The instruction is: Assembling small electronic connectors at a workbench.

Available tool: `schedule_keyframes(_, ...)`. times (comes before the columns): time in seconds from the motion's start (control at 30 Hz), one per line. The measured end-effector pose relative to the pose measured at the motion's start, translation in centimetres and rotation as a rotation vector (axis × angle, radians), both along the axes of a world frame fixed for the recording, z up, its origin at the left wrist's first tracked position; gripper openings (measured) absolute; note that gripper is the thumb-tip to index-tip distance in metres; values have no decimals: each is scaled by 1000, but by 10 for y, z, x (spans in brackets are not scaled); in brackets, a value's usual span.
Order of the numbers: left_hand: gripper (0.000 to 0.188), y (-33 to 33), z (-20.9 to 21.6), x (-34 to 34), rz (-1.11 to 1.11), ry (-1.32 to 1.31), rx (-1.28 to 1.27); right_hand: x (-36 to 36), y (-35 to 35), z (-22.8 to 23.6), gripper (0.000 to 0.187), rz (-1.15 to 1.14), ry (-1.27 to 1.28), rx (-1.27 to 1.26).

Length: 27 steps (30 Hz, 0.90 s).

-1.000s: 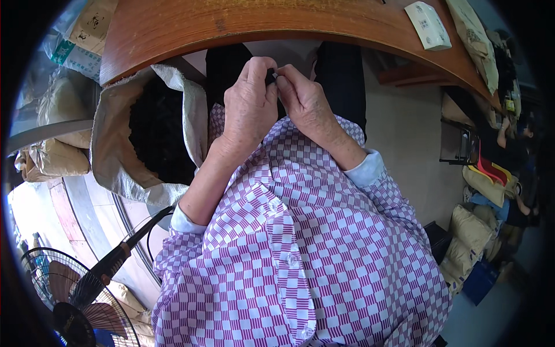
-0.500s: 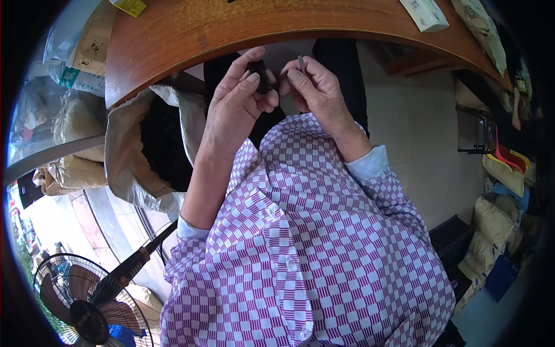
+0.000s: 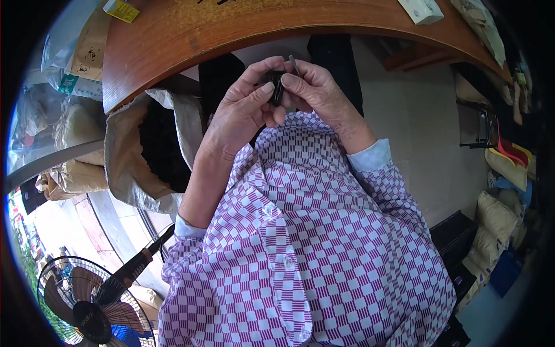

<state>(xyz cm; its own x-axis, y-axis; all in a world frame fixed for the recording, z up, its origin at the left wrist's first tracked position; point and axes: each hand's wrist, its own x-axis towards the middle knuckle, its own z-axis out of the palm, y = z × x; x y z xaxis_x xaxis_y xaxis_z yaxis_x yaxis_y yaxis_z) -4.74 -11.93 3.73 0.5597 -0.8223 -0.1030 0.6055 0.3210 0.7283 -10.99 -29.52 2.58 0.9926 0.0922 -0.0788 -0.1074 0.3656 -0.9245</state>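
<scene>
One small black piece point(image 3: 277, 95) sits between the person's hands in the head view, above the lap and just beyond the desk's point(image 3: 254, 29) near edge. To the left, a pale woven sack point(image 3: 124, 156) gapes open, with a dark heap point(image 3: 165, 144) inside; I can't make out separate items there. Fingers cover much of the held piece, and dark bits point(image 3: 218, 1) on the desk are cut off at the top. The left hand point(image 3: 243, 104) curls around the piece; the right hand point(image 3: 317, 92) pinches a thin grey strip point(image 3: 294, 65) that pokes upward, wrists angled inward.
</scene>
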Motion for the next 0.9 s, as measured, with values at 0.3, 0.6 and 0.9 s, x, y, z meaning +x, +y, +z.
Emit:
schedule_keyframes(0.3, 36, 2, 2, -9, 262, -737, 523, 10, 20, -9, 30, -144, -93, -427)
schedule_keyframes(0.6, 35, 8, -11, -5, 457, -632, 413, 8, 51, 17, 45, -114, 47, -224)
schedule_keyframes(0.9, 36, 7, -6, -10, 583, -795, 450, 13, 58, 20, 29, -126, 108, -110)
